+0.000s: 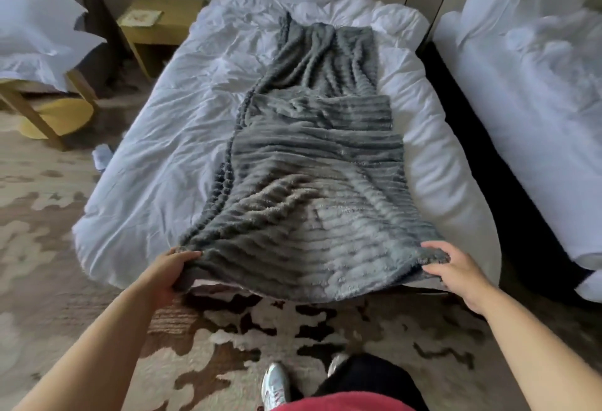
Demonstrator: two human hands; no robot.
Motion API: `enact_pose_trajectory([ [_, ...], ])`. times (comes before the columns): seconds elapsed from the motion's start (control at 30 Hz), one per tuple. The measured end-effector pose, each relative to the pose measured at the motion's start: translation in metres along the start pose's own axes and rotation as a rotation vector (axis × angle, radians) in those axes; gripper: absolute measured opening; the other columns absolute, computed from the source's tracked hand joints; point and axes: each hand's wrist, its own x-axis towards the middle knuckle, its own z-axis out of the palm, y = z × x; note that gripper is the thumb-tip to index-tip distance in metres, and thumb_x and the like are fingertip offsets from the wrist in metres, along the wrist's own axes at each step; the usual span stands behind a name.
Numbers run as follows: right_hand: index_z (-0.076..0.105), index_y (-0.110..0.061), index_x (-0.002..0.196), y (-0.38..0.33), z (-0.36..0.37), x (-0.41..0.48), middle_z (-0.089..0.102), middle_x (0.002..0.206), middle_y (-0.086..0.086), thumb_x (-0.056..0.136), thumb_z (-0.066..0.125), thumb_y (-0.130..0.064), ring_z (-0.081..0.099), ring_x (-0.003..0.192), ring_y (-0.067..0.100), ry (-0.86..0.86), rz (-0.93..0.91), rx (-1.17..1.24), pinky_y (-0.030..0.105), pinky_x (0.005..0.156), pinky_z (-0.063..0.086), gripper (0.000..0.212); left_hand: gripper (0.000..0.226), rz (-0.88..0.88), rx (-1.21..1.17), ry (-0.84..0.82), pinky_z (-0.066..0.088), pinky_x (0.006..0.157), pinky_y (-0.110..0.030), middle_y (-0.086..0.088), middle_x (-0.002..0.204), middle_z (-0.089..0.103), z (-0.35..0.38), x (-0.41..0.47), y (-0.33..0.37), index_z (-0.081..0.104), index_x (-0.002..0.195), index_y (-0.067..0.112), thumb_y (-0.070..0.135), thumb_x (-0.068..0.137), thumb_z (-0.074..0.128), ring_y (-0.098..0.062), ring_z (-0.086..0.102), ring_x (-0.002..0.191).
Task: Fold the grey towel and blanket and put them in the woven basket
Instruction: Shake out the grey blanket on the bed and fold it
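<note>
A grey ribbed blanket (312,163) lies lengthwise down the middle of a bed with a white duvet (169,137). Its far end is bunched and creased, and its near end is lifted a little off the foot of the bed. My left hand (171,272) grips the near left corner, fingers curled over the edge. At the near right corner, my right hand (456,272) holds the fabric with fingers curled round it. No grey towel and no woven basket are in view.
A second white bed (534,117) stands to the right across a dark gap. A wooden side table (156,24) and a chair with white pillows (39,39) are at the left. Patterned carpet (228,345) lies under my feet.
</note>
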Motion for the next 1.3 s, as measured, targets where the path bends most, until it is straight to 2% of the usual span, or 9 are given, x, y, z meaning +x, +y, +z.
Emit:
enact_pose_trajectory([
  [0.1, 0.058, -0.017, 0.119, -0.011, -0.020, -0.020, 0.061, 0.098, 0.018, 0.095, 0.054, -0.009, 0.056, 0.071, 0.029, 0.156, -0.055, 0.007, 0.036, 0.060, 0.046, 0.026, 0.013, 0.144, -0.151, -0.008, 0.028, 0.034, -0.011, -0.001, 0.045, 0.051, 0.002, -0.025, 0.004, 0.052, 0.084, 0.011, 0.012, 0.097, 0.049, -0.010, 0.038, 0.029],
  [0.27, 0.061, -0.007, 0.112, 0.013, -0.047, -0.048, 0.063, 0.092, 0.014, 0.094, 0.046, -0.006, 0.060, 0.059, 0.028, 0.402, -0.083, 0.308, 0.036, 0.059, 0.051, 0.023, 0.022, 0.274, -0.319, 0.155, 0.034, 0.034, -0.016, -0.005, 0.054, 0.048, -0.008, -0.069, -0.031, 0.056, 0.089, 0.015, 0.027, 0.101, 0.043, -0.012, 0.040, 0.030],
  [0.43, 0.063, -0.010, 0.114, 0.100, -0.053, -0.079, 0.064, 0.069, 0.009, 0.086, 0.055, -0.005, 0.064, 0.052, 0.029, 0.266, 0.121, 0.051, 0.033, 0.046, 0.055, 0.029, 0.019, 0.081, 0.120, 0.443, 0.037, 0.037, -0.020, -0.016, 0.060, 0.052, -0.016, -0.114, -0.121, 0.056, 0.082, 0.003, 0.011, 0.096, 0.047, -0.021, 0.045, 0.040],
  [0.6, 0.060, -0.016, 0.124, 0.142, -0.053, -0.108, 0.065, 0.068, 0.006, 0.086, 0.059, -0.006, 0.062, 0.048, 0.024, 0.126, 0.103, -0.068, 0.021, 0.037, 0.042, 0.039, 0.020, -0.008, 0.440, 0.387, 0.030, 0.038, -0.019, -0.011, 0.045, 0.047, -0.001, -0.164, -0.169, 0.052, 0.072, 0.001, 0.004, 0.091, 0.046, -0.016, 0.038, 0.034],
  [0.77, 0.065, -0.023, 0.097, 0.104, -0.084, -0.123, 0.066, 0.086, 0.001, 0.080, 0.053, -0.010, 0.062, 0.072, 0.021, 0.417, -0.295, 0.337, 0.033, 0.062, 0.053, 0.025, 0.019, 0.350, -0.188, 0.238, 0.031, 0.034, -0.012, -0.001, 0.049, 0.050, -0.005, -0.194, -0.134, 0.056, 0.081, 0.012, 0.016, 0.098, 0.049, -0.009, 0.039, 0.029],
  [0.87, 0.064, -0.021, 0.102, 0.094, -0.111, -0.130, 0.065, 0.099, 0.004, 0.075, 0.048, -0.015, 0.059, 0.085, 0.012, 0.725, -0.392, 0.516, 0.024, 0.075, 0.045, 0.032, 0.016, 0.462, -0.377, 0.375, 0.030, 0.034, -0.011, -0.002, 0.050, 0.046, -0.027, -0.192, -0.123, 0.053, 0.081, 0.013, 0.017, 0.097, 0.052, -0.008, 0.037, 0.030],
  [1.07, 0.061, -0.008, 0.090, 0.180, -0.084, -0.140, 0.061, 0.082, 0.018, 0.084, 0.052, -0.006, 0.056, 0.077, 0.037, 0.321, 0.039, -0.287, 0.035, 0.063, 0.047, 0.011, 0.027, 0.006, 0.501, 0.579, 0.048, 0.055, -0.037, -0.023, 0.069, 0.060, -0.070, -0.172, -0.182, 0.059, 0.078, -0.007, 0.018, 0.087, 0.060, -0.035, 0.060, 0.060],
  [1.2, 0.065, 0.008, 0.085, 0.223, -0.074, -0.145, 0.065, 0.083, 0.027, 0.080, 0.056, 0.000, 0.062, 0.082, 0.042, 0.420, 0.262, -0.130, 0.035, 0.066, 0.048, 0.013, 0.024, -0.105, 0.390, 0.636, 0.054, 0.060, -0.043, -0.022, 0.070, 0.060, -0.092, -0.169, -0.191, 0.054, 0.072, -0.005, 0.014, 0.084, 0.062, -0.036, 0.063, 0.066],
  [1.3, 0.067, 0.005, 0.091, 0.227, -0.061, -0.152, 0.063, 0.083, 0.021, 0.079, 0.055, 0.000, 0.063, 0.082, 0.039, 0.456, 0.259, -0.004, 0.041, 0.070, 0.050, 0.017, 0.021, -0.127, 0.253, 0.581, 0.042, 0.043, -0.027, -0.017, 0.066, 0.055, -0.092, -0.171, -0.193, 0.055, 0.076, -0.002, 0.014, 0.087, 0.062, -0.026, 0.051, 0.050],
])
